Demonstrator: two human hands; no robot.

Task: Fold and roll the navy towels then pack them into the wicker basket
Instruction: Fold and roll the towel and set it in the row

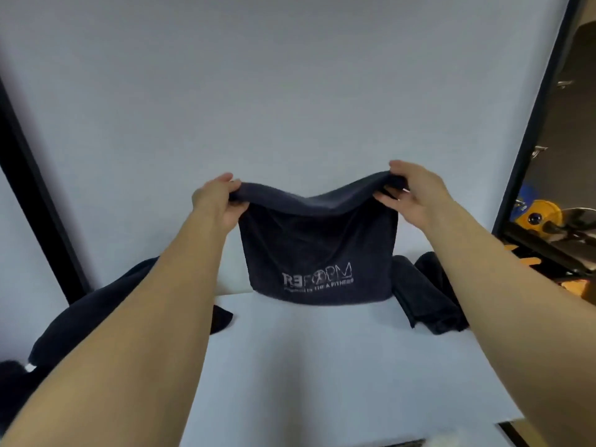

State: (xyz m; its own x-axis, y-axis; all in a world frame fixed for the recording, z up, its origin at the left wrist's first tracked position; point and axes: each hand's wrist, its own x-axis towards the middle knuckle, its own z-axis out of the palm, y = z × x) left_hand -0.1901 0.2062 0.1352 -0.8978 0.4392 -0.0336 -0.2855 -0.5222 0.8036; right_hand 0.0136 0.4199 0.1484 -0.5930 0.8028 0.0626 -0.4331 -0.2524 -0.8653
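Two bare forearms reach forward over a white table (pixel 322 366). The left hand (pixel 219 201) and the right hand (pixel 416 195) each pinch one top corner of a navy towel (pixel 319 246), fingers and thumb clamped on the cloth. The towel hangs upright between the hands, its top edge sagging in the middle; its lower edge is down at the far part of the table, though it cannot be told whether it touches. Pale lettering (pixel 317 277) near the bottom reads "REFORM"; a smaller line beneath is too blurred to read.

Just right of the hanging towel, a folded dark towel bundle (pixel 429 298) lies on the table, partly behind the right forearm. On the left, a loose heap of dark cloth (pixel 96 304) lies at the table's edge, partly hidden by the left forearm. A plain white backdrop (pixel 290 91) rises behind. At the far right, past a dark frame, sits a yellow disc (pixel 541 214).
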